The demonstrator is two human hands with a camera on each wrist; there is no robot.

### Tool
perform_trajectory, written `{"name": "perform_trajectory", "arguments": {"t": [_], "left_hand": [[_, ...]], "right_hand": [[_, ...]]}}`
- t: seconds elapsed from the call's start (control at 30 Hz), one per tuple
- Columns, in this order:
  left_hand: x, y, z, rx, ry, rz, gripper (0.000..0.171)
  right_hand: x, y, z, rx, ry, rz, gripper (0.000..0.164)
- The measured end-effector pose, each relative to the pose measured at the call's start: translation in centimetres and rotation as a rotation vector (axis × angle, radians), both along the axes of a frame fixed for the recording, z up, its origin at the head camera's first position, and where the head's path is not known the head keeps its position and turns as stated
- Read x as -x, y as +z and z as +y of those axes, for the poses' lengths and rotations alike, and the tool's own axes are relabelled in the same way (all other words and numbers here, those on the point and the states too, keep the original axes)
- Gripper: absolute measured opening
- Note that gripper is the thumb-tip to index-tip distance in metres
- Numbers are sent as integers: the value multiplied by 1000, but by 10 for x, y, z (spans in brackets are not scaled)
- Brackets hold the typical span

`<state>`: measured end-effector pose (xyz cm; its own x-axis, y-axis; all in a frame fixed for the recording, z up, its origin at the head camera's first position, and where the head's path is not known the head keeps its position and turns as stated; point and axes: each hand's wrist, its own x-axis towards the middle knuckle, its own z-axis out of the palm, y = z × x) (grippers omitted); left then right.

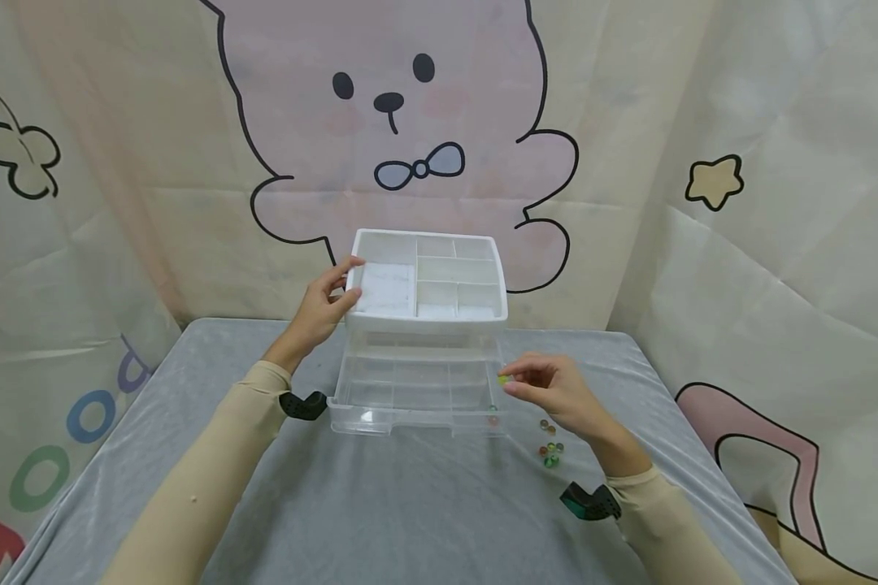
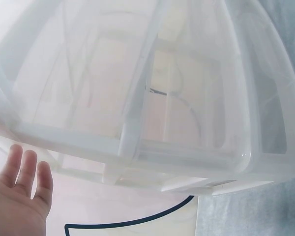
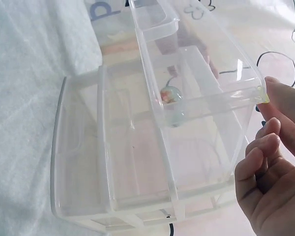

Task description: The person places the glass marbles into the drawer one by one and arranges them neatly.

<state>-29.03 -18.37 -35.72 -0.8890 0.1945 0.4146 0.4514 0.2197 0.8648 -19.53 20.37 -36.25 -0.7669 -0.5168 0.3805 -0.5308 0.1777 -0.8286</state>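
Observation:
A plastic drawer organizer has a white top tray (image 1: 388,288) split into compartments, with a clear drawer (image 1: 420,418) pulled out at its front. My left hand (image 1: 318,305) holds the tray's left rim, thumb and index finger over the edge; in the left wrist view the other fingers (image 2: 25,169) lie fairly straight by its side. Between thumb and index finger, my right hand (image 1: 556,390) pinches a yellow-green marble (image 1: 502,379) right at the drawer's right edge. Inside the drawer's front right corner rest marbles (image 3: 171,96), one clear with a reddish swirl.
Several loose marbles (image 1: 551,453), green and reddish-brown, lie right of the organizer, below my right hand. A grey-blue cloth (image 1: 410,512) covers the table. Printed fabric (image 1: 629,162) hangs behind and at both sides. Black devices (image 1: 303,405) are strapped to both wrists.

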Motion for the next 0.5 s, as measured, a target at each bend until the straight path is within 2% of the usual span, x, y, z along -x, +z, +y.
{"name": "perform_trajectory", "arguments": {"t": [0.07,0.1,0.27,0.33,0.5], "left_hand": [[0,0,0,-1,5,0,51],[-3,4,1,0,5,-11,51],[-2,5,0,-3,0,-10,52],[2,1,-1,-12,-7,4,53],[3,-1,0,-14,-18,4,53]], "right_hand": [[0,1,-2,-7,-1,-9,15],[1,1,-3,-11,-1,-14,15],[2,1,-8,-11,12,-4,16],[3,1,-10,-13,13,9,15],[2,2,-14,-33,5,22,15]]}}
